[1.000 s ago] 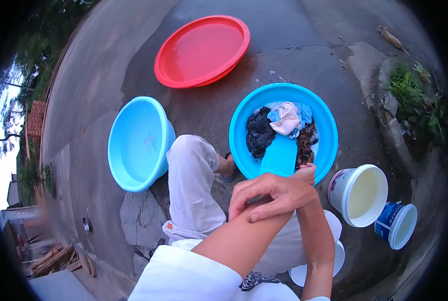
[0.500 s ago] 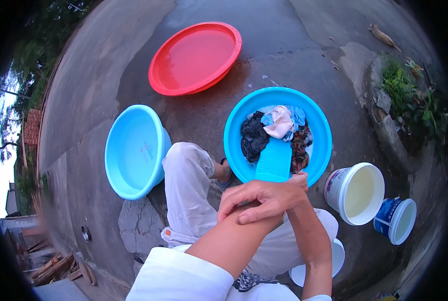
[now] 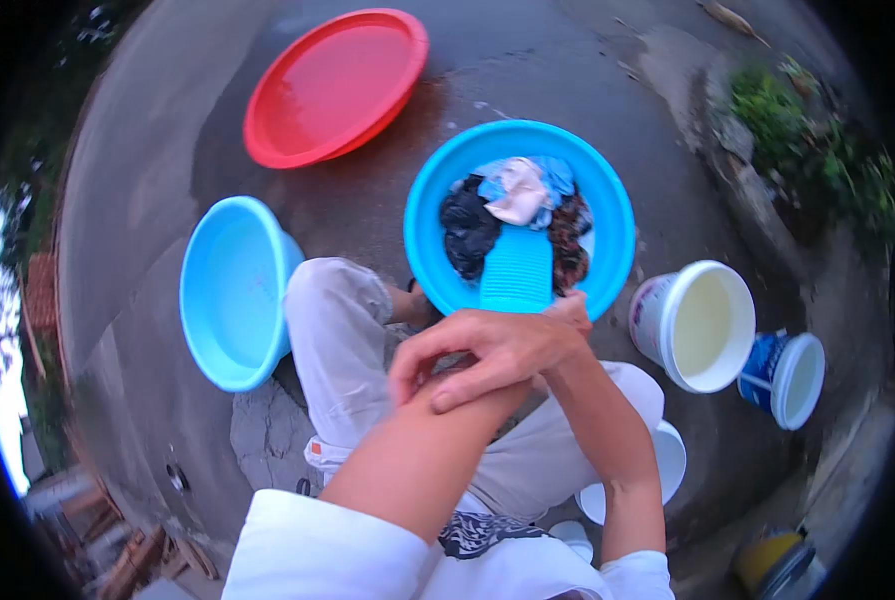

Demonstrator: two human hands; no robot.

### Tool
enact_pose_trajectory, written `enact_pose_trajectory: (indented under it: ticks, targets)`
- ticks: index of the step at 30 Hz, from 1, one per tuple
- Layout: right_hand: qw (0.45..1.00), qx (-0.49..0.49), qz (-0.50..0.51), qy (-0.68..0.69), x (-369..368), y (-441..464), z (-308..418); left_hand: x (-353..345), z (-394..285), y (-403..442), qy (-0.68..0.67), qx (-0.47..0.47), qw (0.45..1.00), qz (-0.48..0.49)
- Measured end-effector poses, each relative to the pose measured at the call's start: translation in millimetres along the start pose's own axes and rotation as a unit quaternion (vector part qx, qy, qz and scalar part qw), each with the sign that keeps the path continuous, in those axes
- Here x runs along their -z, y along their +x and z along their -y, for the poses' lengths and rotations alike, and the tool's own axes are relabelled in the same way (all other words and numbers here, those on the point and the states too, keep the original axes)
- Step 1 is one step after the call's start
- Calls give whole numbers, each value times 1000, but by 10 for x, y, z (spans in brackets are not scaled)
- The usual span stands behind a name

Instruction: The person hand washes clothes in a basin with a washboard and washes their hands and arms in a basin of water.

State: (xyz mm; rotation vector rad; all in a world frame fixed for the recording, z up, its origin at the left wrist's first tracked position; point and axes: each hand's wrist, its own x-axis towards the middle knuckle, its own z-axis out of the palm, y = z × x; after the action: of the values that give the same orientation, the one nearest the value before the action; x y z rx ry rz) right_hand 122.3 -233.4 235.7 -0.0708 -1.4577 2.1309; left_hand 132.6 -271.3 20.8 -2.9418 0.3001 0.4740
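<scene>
My left forearm reaches in from the lower left, its white sleeve pushed up to the elbow. Most of my left hand (image 3: 571,308) is hidden behind the right wrist; the part that shows is by the near rim of a blue basin (image 3: 615,215), its fingers not clear. My right hand (image 3: 482,352) lies across the left forearm, fingers bent and thumb apart, tips touching the skin; it holds nothing. A ribbed blue washboard (image 3: 517,268) leans in the basin. Around its top lie dark cloth (image 3: 470,230), pale pink cloth (image 3: 518,190), light blue cloth (image 3: 555,176) and brown patterned cloth (image 3: 569,240).
A red basin (image 3: 335,90) with water stands at the far left, a light blue basin (image 3: 235,295) at the left. Right of the knees are a white bucket (image 3: 705,325), a smaller blue bucket (image 3: 782,380) and a white container (image 3: 670,462). Plants (image 3: 777,110) grow behind a kerb.
The view has shifted, so the basins sit higher and further left. My right hand has slid along the left forearm toward the elbow, with its fingers raised a little more.
</scene>
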Motion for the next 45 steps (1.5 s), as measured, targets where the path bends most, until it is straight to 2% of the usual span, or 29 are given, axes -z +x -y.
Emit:
enact_pose_trajectory:
  ticks: [7,9,14,19,21,25,28,29,30,31,32,33,35,40,45]
  targets:
    - [998,29,-60,-14,10,-31,-154,-2,145,-246,-30,23,999,18]
    - [993,-11,-113,31,12,-143,-20,-59,166,-273,-34,34,999,23]
    - [953,67,-284,80,81,-315,-56,-69,157,-277,-43,52,997,25]
    - [937,87,-320,104,72,-245,2,-51,197,-331,-48,58,996,39]
    - [955,71,-287,9,29,-221,26,-53,220,-350,-53,53,996,44]
    - [963,96,-251,-6,73,-206,-159,-127,246,-429,-89,54,992,70]
    - [950,95,-297,-13,16,-237,-182,-314,143,-388,-168,53,984,20]
    - [947,97,-307,-14,26,-265,-195,-276,140,-396,-212,92,969,85]
    - [932,57,-353,-57,40,-284,-225,-248,142,-421,-254,137,946,151]
    - [914,17,-393,-98,57,-278,-269,-263,139,-460,-252,137,946,154]
    - [882,35,-454,-123,87,-251,-355,-297,140,-519,-285,178,927,166]
    - [884,39,-449,-120,109,-259,-380,-350,142,-590,-316,221,905,178]
    - [834,-5,-525,-168,171,-325,-412,-502,154,-744,-318,238,899,184]
    - [812,11,-559,-166,183,-331,-383,-603,92,-1001,-371,328,863,102]
    - [821,62,-546,-155,253,-305,-409,-677,-78,-1038,-436,431,778,-136]
